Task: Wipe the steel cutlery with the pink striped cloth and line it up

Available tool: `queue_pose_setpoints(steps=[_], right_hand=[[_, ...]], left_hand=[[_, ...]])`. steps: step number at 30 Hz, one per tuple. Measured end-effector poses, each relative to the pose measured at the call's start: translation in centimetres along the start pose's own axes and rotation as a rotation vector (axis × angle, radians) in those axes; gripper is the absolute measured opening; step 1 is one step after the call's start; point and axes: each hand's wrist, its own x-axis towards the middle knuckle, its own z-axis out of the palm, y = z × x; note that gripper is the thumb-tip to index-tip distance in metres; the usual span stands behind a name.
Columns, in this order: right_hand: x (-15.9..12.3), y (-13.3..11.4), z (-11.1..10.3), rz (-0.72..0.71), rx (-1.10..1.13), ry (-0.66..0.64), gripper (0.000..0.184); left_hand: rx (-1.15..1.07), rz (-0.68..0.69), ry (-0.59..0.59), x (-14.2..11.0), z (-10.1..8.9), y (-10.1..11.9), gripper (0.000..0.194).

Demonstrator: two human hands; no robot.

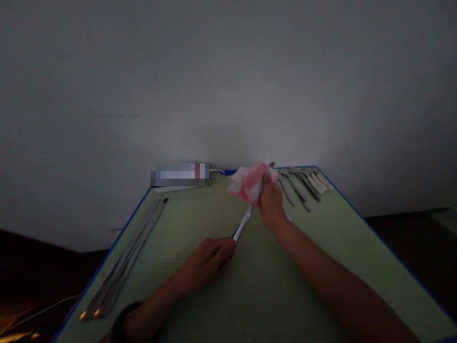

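My left hand (209,259) is closed around the near end of a shiny metal utensil (242,226), which slants up and away over the green table (257,286). My right hand (272,202) grips a pink and white cloth (250,183) that is wrapped around the utensil's far end. That far end is hidden inside the cloth, so I cannot tell what kind of utensil it is.
Several metal spoons and forks (302,186) lie in a row at the table's far right corner. Long flat metal pieces (123,264) lie along the left edge. A blurred box (180,174) sits at the far edge against a pale wall. The table has a blue rim.
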Motion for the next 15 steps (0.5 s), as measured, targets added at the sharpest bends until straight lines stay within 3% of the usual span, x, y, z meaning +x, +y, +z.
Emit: queue_pose_setpoints(steps=[3,6,9,11,13,15], right_hand=[[3.3,-0.5,-1.6,-0.035,0.047,0.109,0.046],[4.2,-1.0,-2.2,-0.072,0.075,0.151,0.045],[1.9,-1.0,-1.4,-0.135,0.008,0.11,0.044],[-0.9,-0.6,-0.2,-0.149,-0.079,-0.038,0.043],[-3.9,0.0,1.0,-0.115,-0.141,-0.195,0.041],[-5.8,0.4,1.9,-0.112,-0.177,-0.252,0.04]], left_hand=[[-0.007,0.005,-0.031,-0.2,0.0,0.3,0.049],[-0.137,-0.001,-0.035,0.0,0.3,-0.1,0.045],[-0.395,-0.022,-0.004,0.4,0.9,-0.8,0.033],[-0.493,-0.047,0.061,0.7,1.2,-0.9,0.03],[-0.49,-0.079,0.149,0.8,1.3,-0.7,0.031],[-0.433,-0.111,0.21,0.7,1.3,-0.2,0.034]])
